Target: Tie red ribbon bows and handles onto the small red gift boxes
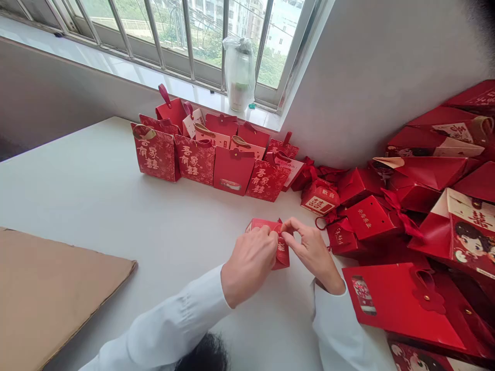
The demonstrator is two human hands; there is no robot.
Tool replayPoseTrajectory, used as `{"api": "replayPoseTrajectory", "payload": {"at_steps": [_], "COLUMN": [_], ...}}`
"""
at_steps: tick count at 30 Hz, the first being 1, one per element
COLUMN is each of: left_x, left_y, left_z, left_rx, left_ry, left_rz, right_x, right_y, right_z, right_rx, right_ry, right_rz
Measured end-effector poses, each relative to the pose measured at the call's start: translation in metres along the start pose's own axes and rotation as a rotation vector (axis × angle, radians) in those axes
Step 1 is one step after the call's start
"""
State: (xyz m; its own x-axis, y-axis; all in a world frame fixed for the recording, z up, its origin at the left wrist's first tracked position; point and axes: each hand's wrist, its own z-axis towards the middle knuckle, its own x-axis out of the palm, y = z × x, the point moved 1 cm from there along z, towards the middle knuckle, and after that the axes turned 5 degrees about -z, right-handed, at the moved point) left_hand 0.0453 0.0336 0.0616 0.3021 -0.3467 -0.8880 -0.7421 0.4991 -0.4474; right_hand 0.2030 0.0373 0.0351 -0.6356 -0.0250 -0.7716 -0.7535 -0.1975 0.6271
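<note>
A small red gift box (pixel 285 256) with light lettering on its side stands on the white table, partly covered by my hands. My left hand (pixel 251 260), fingers curled, grips the top of this box. From the other side, my right hand (pixel 312 251) pinches the box's top edge between thumb and forefinger. What exactly lies under the fingertips is too small to make out. Just beyond my right hand sits another small red box (pixel 320 198) with a white double-happiness label.
Rows of upright red gift bags (pixel 234 170) stand by the window wall. Red boxes and bags are heaped on the right, with a flat red bag (pixel 402 301) in front. A cardboard sheet (pixel 58 293) lies left. A bagged bottle (pixel 238 77) stands on the sill.
</note>
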Motion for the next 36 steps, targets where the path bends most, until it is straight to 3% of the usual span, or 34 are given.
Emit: {"api": "replayPoseTrajectory", "payload": {"at_steps": [7, 13, 16, 18, 21, 24, 29, 32, 36], "left_x": [-0.019, -0.027, -0.024, -0.02, -0.013, -0.017, -0.027, -0.018, 0.0], "left_y": [0.042, 0.045, 0.046, 0.052, 0.064, 0.072, 0.059, 0.043, 0.028], "left_z": [0.012, 0.018, 0.021, 0.024, 0.023, 0.015, 0.013, 0.022, 0.029], "left_rx": [0.155, 0.345, 0.355, 0.314, 0.278, 0.288, 0.312, 0.352, 0.349], "left_ry": [-0.19, -0.406, -0.476, -0.389, -0.084, 0.095, 0.055, 0.001, 0.028], "left_rz": [-0.215, -0.246, -0.246, -0.175, -0.041, -0.076, -0.24, -0.223, -0.122], "right_x": [-0.012, -0.015, -0.015, -0.015, -0.013, -0.015, -0.018, -0.02, -0.021], "right_y": [-0.009, -0.008, -0.006, -0.005, -0.003, 0.0, 0.007, 0.01, 0.008], "right_z": [-0.003, -0.008, -0.009, -0.01, -0.012, -0.014, -0.019, -0.02, -0.019], "right_rx": [0.152, 0.191, 0.213, 0.226, 0.224, 0.21, 0.221, 0.249, 0.288], "right_ry": [0.006, -0.077, -0.114, -0.048, 0.132, 0.171, 0.196, 0.203, 0.196], "right_rz": [0.118, 0.27, 0.242, 0.137, 0.007, -0.052, -0.084, -0.079, -0.083]}}
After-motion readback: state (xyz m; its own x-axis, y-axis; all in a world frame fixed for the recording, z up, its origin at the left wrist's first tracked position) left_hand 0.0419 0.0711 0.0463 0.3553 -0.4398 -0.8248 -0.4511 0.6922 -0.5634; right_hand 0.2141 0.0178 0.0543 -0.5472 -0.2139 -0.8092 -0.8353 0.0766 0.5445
